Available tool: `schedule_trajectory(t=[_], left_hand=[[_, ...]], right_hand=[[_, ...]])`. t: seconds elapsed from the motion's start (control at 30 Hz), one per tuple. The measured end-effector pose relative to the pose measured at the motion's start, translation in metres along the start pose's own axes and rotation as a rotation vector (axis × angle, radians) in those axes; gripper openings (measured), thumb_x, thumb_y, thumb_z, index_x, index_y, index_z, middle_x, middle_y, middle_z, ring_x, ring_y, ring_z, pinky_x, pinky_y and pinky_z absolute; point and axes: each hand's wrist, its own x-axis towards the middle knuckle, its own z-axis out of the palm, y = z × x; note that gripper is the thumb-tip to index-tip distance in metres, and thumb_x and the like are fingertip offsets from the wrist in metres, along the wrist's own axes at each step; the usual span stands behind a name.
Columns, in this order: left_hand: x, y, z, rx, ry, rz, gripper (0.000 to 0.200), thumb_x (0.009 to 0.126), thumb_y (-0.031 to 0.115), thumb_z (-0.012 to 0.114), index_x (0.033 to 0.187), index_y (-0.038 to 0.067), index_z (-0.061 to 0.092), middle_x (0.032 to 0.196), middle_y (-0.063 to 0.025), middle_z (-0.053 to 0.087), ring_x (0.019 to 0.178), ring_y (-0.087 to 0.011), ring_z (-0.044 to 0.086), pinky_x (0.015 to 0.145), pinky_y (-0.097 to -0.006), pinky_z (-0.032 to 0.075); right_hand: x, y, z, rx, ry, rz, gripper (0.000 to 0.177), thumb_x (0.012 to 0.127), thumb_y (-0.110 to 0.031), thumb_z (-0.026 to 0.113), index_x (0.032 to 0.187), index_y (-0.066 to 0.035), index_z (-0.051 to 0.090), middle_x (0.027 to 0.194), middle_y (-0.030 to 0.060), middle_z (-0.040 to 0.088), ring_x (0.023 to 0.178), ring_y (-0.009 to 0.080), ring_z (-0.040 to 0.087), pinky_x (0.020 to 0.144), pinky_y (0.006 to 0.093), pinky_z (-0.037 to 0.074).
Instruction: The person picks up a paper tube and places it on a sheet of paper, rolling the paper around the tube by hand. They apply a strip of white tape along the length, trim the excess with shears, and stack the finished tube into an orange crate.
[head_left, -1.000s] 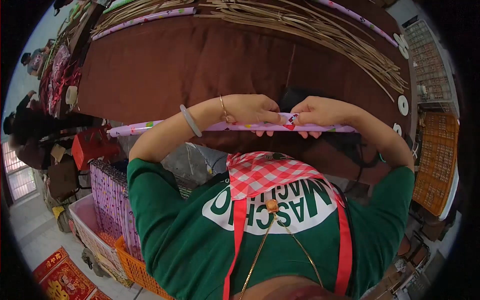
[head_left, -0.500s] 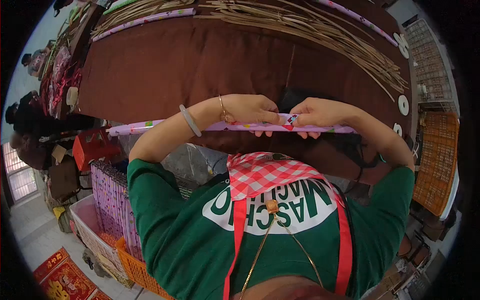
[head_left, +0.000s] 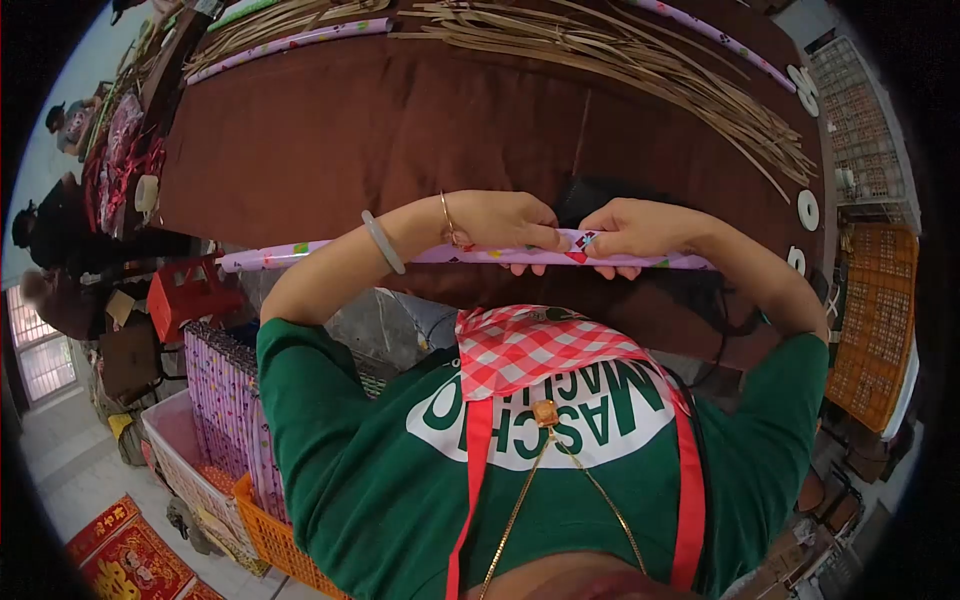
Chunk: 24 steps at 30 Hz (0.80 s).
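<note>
A long, thin lilac roll (head_left: 460, 254) printed with coloured shapes lies crosswise in front of me, passing under my left forearm. My left hand (head_left: 515, 222) is closed around its middle, thumb on the near face and fingertips showing below. Close beside it, my right hand (head_left: 632, 230) grips the same roll in a like way. A red and white printed patch on the roll shows between my thumbs. What the roll is made of inside cannot be seen.
Brown cloth (head_left: 380, 130) covers the table. Long dry strips (head_left: 620, 60) lie across its far side with another patterned roll (head_left: 290, 50). White tape rolls (head_left: 808, 210) sit along the right edge. At left are a red stool (head_left: 190, 295) and an orange basket (head_left: 275, 535); people are further off.
</note>
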Motion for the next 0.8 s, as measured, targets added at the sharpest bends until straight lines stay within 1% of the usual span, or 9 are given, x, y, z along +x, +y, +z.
schedule_trajectory(t=[0.27, 0.33, 0.37, 0.43, 0.47, 0.53, 0.7, 0.73, 0.8], left_hand=[[0.0, 0.0, 0.0, 0.016, -0.009, 0.022, 0.043, 0.089, 0.039, 0.049, 0.097, -0.002, 0.057, 0.079, -0.0068, 0.063, 0.064, -0.0108, 0.057, 0.057, -0.0254, 0.047], [0.0, 0.001, -0.001, 0.013, -0.012, 0.005, 0.04, 0.09, 0.036, 0.049, 0.098, -0.002, 0.056, 0.08, -0.0063, 0.062, 0.065, -0.0105, 0.056, 0.057, -0.025, 0.046], [0.0, 0.002, -0.002, 0.009, -0.015, -0.011, 0.038, 0.091, 0.034, 0.049, 0.099, -0.002, 0.055, 0.08, -0.0058, 0.061, 0.065, -0.0101, 0.055, 0.058, -0.0246, 0.045], [0.001, 0.0, -0.003, 0.071, -0.006, 0.015, 0.04, 0.091, 0.036, 0.049, 0.1, -0.003, 0.055, 0.08, -0.0062, 0.061, 0.066, -0.0104, 0.056, 0.059, -0.0247, 0.045], [0.002, -0.001, -0.003, 0.131, 0.002, 0.042, 0.042, 0.091, 0.037, 0.049, 0.101, -0.003, 0.054, 0.081, -0.0065, 0.061, 0.067, -0.0108, 0.056, 0.06, -0.0249, 0.046], [0.009, 0.0, -0.001, 0.141, 0.022, 0.035, 0.044, 0.091, 0.039, 0.048, 0.102, -0.004, 0.054, 0.081, -0.0069, 0.061, 0.067, -0.0111, 0.056, 0.06, -0.0251, 0.046], [0.02, -0.003, -0.002, 0.205, 0.027, 0.08, 0.054, 0.09, 0.045, 0.047, 0.104, -0.006, 0.056, 0.082, -0.01, 0.062, 0.067, -0.0142, 0.059, 0.063, -0.0269, 0.049], [0.019, -0.004, -0.002, 0.201, 0.037, 0.101, 0.051, 0.091, 0.043, 0.047, 0.104, -0.005, 0.055, 0.08, -0.0084, 0.061, 0.065, -0.0127, 0.057, 0.061, -0.0264, 0.048], [0.021, -0.007, -0.002, 0.188, 0.044, 0.147, 0.046, 0.091, 0.039, 0.049, 0.105, -0.004, 0.054, 0.076, -0.0065, 0.059, 0.062, -0.0108, 0.054, 0.058, -0.0259, 0.046]], right_hand=[[-0.002, 0.006, -0.006, 0.047, -0.077, -0.059, 0.022, 0.088, -0.021, 0.047, 0.094, -0.002, 0.057, 0.076, 0.0028, 0.059, 0.06, 0.0084, 0.052, 0.056, 0.0224, 0.043], [-0.005, 0.005, -0.008, 0.081, -0.098, -0.068, 0.026, 0.084, -0.017, 0.048, 0.103, -0.001, 0.054, 0.081, 0.0041, 0.059, 0.063, 0.0086, 0.052, 0.058, 0.0222, 0.043], [-0.005, 0.005, -0.007, 0.081, -0.096, -0.068, 0.026, 0.084, -0.017, 0.048, 0.103, -0.001, 0.054, 0.081, 0.0041, 0.059, 0.063, 0.0086, 0.052, 0.058, 0.0222, 0.043], [-0.003, 0.008, -0.004, 0.183, -0.068, -0.087, 0.039, 0.076, -0.013, 0.049, 0.113, 0.001, 0.05, 0.085, 0.0063, 0.059, 0.065, 0.0099, 0.052, 0.06, 0.0227, 0.043], [-0.002, 0.009, -0.005, 0.187, -0.061, -0.087, 0.039, 0.076, -0.013, 0.049, 0.113, 0.001, 0.05, 0.085, 0.0063, 0.059, 0.065, 0.0099, 0.052, 0.06, 0.0227, 0.043], [0.002, 0.009, -0.007, 0.265, -0.032, -0.063, 0.051, 0.07, -0.012, 0.048, 0.119, 0.002, 0.046, 0.086, 0.0084, 0.058, 0.066, 0.0117, 0.053, 0.061, 0.0238, 0.044], [0.01, 0.009, -0.009, 0.26, -0.021, -0.082, 0.054, 0.075, -0.019, 0.044, 0.125, 0.002, 0.04, 0.088, 0.0097, 0.059, 0.066, 0.0135, 0.055, 0.06, 0.0252, 0.045], [0.009, 0.008, -0.007, 0.269, -0.007, -0.08, 0.054, 0.075, -0.019, 0.044, 0.125, 0.002, 0.04, 0.088, 0.0097, 0.059, 0.066, 0.0135, 0.055, 0.06, 0.0252, 0.045], [0.007, 0.006, -0.005, 0.238, 0.025, -0.107, 0.041, 0.077, -0.024, 0.041, 0.108, 0.0, 0.051, 0.084, 0.0065, 0.058, 0.062, 0.0122, 0.053, 0.056, 0.0248, 0.045]])
